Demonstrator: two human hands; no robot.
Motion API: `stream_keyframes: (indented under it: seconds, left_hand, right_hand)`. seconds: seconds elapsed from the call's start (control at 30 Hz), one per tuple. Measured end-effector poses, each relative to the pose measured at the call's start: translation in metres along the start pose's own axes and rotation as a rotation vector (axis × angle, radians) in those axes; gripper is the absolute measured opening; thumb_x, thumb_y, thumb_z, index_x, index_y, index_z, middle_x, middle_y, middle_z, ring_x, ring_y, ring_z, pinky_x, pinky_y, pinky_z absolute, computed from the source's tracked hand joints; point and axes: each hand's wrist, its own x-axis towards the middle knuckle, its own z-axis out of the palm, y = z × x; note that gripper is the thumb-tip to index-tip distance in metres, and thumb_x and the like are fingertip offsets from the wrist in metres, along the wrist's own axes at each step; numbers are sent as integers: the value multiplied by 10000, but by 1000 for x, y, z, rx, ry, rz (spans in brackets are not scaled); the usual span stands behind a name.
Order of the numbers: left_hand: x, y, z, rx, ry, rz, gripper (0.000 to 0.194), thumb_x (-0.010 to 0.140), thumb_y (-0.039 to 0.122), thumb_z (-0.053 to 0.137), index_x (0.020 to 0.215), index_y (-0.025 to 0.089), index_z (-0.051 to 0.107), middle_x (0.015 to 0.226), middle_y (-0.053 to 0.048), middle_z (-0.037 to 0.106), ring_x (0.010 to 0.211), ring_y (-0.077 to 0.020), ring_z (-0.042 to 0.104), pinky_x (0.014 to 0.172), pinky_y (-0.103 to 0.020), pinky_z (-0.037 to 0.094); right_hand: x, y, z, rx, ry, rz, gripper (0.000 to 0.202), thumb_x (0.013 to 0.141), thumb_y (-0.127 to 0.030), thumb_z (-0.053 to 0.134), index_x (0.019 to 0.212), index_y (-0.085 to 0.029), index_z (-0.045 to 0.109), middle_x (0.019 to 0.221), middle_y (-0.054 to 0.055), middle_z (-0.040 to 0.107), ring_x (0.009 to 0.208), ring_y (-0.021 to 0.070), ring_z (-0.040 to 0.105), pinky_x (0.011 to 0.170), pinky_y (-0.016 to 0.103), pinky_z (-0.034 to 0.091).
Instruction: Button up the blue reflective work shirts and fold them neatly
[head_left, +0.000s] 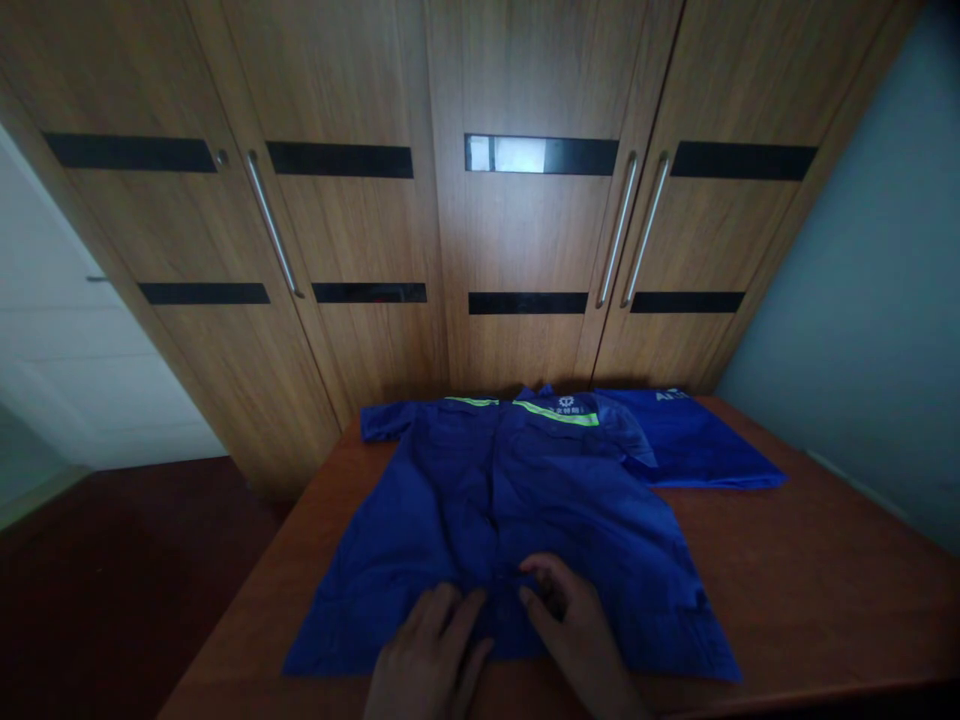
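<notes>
A dark blue short-sleeved work shirt (450, 500) lies spread front side up on the table, its collar away from me. Yellow-green reflective strips and a white logo cross its chest. My left hand (429, 645) rests on the lower front, left of the centre opening, with fingers stretched over the cloth and thumb apart. Just right of that opening, my right hand (570, 620) has thumb and index finger curled toward each other at the front edge. They seem to pinch the cloth there; the dim light hides the exact contact.
On the reddish-brown table (795, 570), a folded bright blue bag-like item (705, 440) with white letters lies partly beneath the shirt's right sleeve. Wooden wardrobe doors (517, 230) rise behind the table. A pale wall (862, 330) stands at right, and dark floor (135, 560) shows at left.
</notes>
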Motion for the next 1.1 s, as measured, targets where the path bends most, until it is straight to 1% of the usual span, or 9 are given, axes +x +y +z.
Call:
stream_keyframes:
  seconds: [0.13,0.2,0.27,0.47,0.57,0.7,0.87,0.97,1.1]
  left_hand:
    - [12,5,-4,63,-134,-101,293,836,179,532,1098,263,635,931,-45,688,838,-196,667,688,-257,528]
    - [16,7,-5,43,-207,-139,278,867,144,459,1015,252,667,859,-35,705,766,-191,681,645,-255,524]
    - [19,5,-7,-25,-224,-153,294,885,145,426,995,259,673,841,-24,715,736,-181,688,639,-248,523]
    - [20,-9,-16,-299,-73,-215,242,899,290,477,1033,277,679,985,0,743,855,-156,704,769,-212,536]
    - [21,-10,-19,-391,-52,-227,232,894,306,497,1020,279,689,972,13,748,857,-145,706,772,-193,539]
    - [21,-4,-17,-420,-11,-213,246,889,282,498,1046,264,687,970,-6,750,841,-151,711,757,-197,548]
    - [23,-2,-13,-400,59,-233,240,886,289,499,1031,258,687,952,-16,752,825,-164,715,750,-218,559]
    - [24,-2,-12,-378,75,-246,237,888,295,499,1035,256,680,948,-16,752,816,-163,716,751,-218,558]
    - [18,6,-7,-409,128,-219,313,882,289,508,1176,259,609,1003,-33,738,843,-162,709,769,-215,545]
  right_hand:
    - [0,-2,0,-8,41,12,197,810,-285,540,953,-209,653,710,-11,591,667,153,566,603,236,441]
    - [0,-2,-1,-12,52,10,204,811,-294,541,955,-209,658,699,-13,587,650,151,565,590,235,445]
    - [1,0,-1,-18,74,-6,213,812,-302,543,966,-210,659,707,-10,594,657,155,574,596,236,457]
    - [-1,8,3,-88,88,-49,297,820,-263,534,1100,-214,621,886,32,659,803,176,624,726,264,501]
    - [-4,9,7,-168,69,-146,389,809,-206,539,1195,-232,581,896,28,661,796,164,627,757,262,506]
    - [-9,6,10,-316,-43,-316,521,776,-105,516,1254,-309,552,965,24,667,835,158,633,782,256,510]
    - [-12,1,10,-453,-126,-351,620,695,-42,536,1250,-317,551,982,18,661,858,167,628,794,261,506]
    - [-12,-1,10,-419,-128,-341,595,713,-81,577,1264,-299,536,934,15,667,803,167,625,755,262,511]
    - [-11,0,7,-286,-63,-341,375,790,-143,553,1138,-263,626,920,38,669,811,165,629,745,247,506]
